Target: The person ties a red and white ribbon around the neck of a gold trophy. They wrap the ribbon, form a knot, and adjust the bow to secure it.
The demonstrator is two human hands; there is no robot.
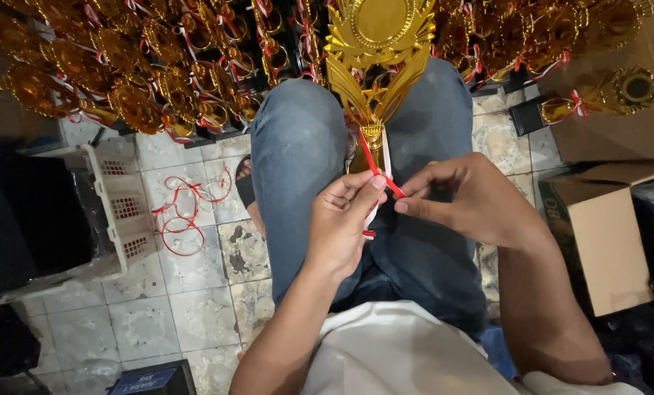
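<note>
"So where's the ribbon (379, 172)?"
"At the gold trophy (374, 51) stem, between my knees. My left hand (345, 223) and right hand (462, 197) both pinch it closed; I'd keep it taut while knotting."

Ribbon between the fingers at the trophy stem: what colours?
Red and white ribbon, clearest in the head view.

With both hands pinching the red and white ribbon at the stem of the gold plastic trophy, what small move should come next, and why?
Probably pull the ends apart to tighten. The left hand and right hand each pinch the red and white ribbon, which crosses loosely below the stem of the gold plastic trophy propped between the knees.
</note>
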